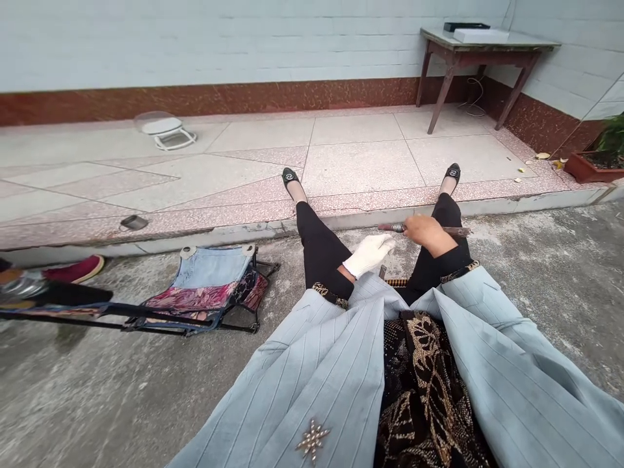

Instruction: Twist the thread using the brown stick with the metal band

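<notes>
I sit on the ground with my legs stretched out toward a raised tiled step. My right hand (426, 233), bare, is closed round the middle of a long thin tool (455, 231) with a dark handle, held level across my right knee. My left hand (369, 255) wears a white glove and rests between my knees, fingers curled, just left of the right hand. What the gloved fingers hold, if anything, is hidden. A small woven object (396, 282) lies on the ground between my legs.
A low folding stool (209, 286) with patchwork fabric stands to my left. Beyond it lie a red shoe (78, 268) and another person's dark leg. A wooden table (480, 49) stands at the far right wall, a potted plant (597, 159) beside it. A white stand (166, 130) sits on the tiles.
</notes>
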Motion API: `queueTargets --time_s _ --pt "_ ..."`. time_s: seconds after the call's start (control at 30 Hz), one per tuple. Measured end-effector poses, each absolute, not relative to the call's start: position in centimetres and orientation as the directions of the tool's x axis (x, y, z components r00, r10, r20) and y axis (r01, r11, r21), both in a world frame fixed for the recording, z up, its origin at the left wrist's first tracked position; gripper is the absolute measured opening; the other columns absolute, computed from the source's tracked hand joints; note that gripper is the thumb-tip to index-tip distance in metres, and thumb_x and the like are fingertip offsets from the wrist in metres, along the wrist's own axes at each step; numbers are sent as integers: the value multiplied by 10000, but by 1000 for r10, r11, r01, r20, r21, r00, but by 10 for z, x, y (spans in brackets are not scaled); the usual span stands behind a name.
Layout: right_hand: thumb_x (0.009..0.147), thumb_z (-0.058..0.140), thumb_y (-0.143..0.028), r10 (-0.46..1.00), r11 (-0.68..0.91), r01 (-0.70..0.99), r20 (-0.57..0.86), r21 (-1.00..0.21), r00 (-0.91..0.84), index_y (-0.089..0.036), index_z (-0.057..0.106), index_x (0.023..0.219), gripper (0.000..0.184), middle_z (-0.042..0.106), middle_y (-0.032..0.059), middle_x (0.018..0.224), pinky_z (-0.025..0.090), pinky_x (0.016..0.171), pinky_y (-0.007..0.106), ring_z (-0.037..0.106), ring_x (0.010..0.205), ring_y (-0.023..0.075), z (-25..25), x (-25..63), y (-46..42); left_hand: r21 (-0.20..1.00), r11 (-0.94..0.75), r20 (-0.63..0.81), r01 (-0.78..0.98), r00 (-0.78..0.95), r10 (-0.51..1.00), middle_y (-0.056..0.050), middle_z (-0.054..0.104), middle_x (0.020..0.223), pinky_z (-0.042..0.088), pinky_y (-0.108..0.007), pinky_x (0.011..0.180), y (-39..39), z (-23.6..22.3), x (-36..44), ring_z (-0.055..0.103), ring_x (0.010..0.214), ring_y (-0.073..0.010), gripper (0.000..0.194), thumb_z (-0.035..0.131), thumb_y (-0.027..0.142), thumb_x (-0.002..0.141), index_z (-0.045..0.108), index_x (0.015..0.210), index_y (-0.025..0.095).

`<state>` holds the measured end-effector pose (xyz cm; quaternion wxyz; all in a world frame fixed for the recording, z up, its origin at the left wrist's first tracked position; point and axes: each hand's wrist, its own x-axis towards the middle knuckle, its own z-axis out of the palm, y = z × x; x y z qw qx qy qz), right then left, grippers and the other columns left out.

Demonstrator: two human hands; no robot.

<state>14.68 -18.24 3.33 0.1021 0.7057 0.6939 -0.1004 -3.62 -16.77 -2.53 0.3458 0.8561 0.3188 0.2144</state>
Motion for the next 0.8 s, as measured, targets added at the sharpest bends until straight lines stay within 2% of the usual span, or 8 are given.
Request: queueTargets --time_s 0.13,0.2,0.27,0.37,0.43,0.5,0.6,0.8 --pt "848 634 -174 905 52 998 -421 -35 -62 -59 747 1095 295 713 275 1141 492 802 384 684 1041 347 23 143 -182 778 -493 97 389 701 706 8 544 642 358 -257 659 -143 -35 -42 489 648 -128 316 462 325 931 519 659 174" --pt "796 690 -169 825 121 986 -540 -116 -165 -108 776 975 207 756 186 976 491 736 331 699 907 277 26 151 -184 871 -364 22 330 714 700 15 518 613 353 -249 615 -134 -41 -44 450 606 -113 327 530 369 896 505 636 173" --pt "809 691 -235 701 180 934 -626 -309 -342 -165 775 913 151 728 62 783 469 652 264 658 729 174 29 162 -187 944 -202 -56 260 731 680 25 492 588 331 -243 559 -131 -49 -42 392 547 -93 368 588 458 864 500 646 175" --pt "844 647 -363 690 133 662 -410 -738 -596 -175 737 926 225 622 -28 672 428 589 218 538 603 98 30 174 -191 977 -101 -73 188 741 667 53 406 542 319 -241 514 -138 -64 -36 326 484 -77 466 560 610 861 478 682 188" --pt "834 637 -392 830 59 453 -209 -890 -518 -160 695 898 247 567 -43 644 401 555 217 486 571 90 26 175 -191 988 -63 -63 140 742 667 84 288 510 317 -243 495 -148 -75 -31 278 450 -80 523 404 681 917 470 723 199" --pt "846 606 -363 937 -15 383 -147 -924 -318 -164 657 857 205 533 -46 625 376 531 219 463 551 91 20 172 -188 995 98 -53 -12 767 639 96 275 507 308 -235 490 -156 -85 -29 268 443 -73 519 449 688 898 501 768 188" --pt "852 586 -297 988 -66 493 -126 -868 -90 -163 643 802 154 530 -26 613 350 540 238 470 558 102 11 168 -181 991 134 -78 -20 726 683 99 282 487 261 -221 466 -160 -93 -30 240 427 -57 509 528 668 871 516 743 175" --pt "848 595 -326 998 -28 669 -62 -743 -27 -164 674 807 185 573 1 645 337 598 266 504 609 131 4 169 -173 996 49 -81 68 648 757 84 323 497 194 -223 457 -158 -92 -36 243 436 -56 426 541 554 893 517 708 171"
